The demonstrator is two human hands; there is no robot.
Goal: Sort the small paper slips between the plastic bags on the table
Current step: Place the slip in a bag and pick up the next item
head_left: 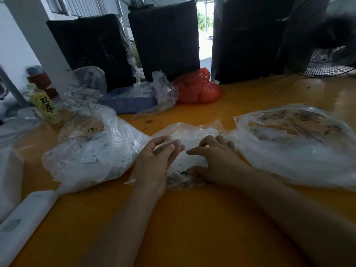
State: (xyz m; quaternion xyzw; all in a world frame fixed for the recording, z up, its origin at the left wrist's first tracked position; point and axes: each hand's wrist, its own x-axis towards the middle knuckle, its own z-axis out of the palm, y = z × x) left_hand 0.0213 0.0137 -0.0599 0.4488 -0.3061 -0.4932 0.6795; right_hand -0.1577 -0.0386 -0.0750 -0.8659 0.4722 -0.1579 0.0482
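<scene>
Both hands work at the middle bag (192, 135), which lies flat toward the near edge of the orange surface (192, 218) between two fuller bags. The left hand (154, 160) curls its grip, seemingly pinching a slip through blurred plastic. The right hand (217, 160) presses the bag down, fingers bent, grasping nothing. Judged step: picking slips out. Next: lift one free and carry it to the left bag (92, 147) or right bag (298, 143).
</scene>
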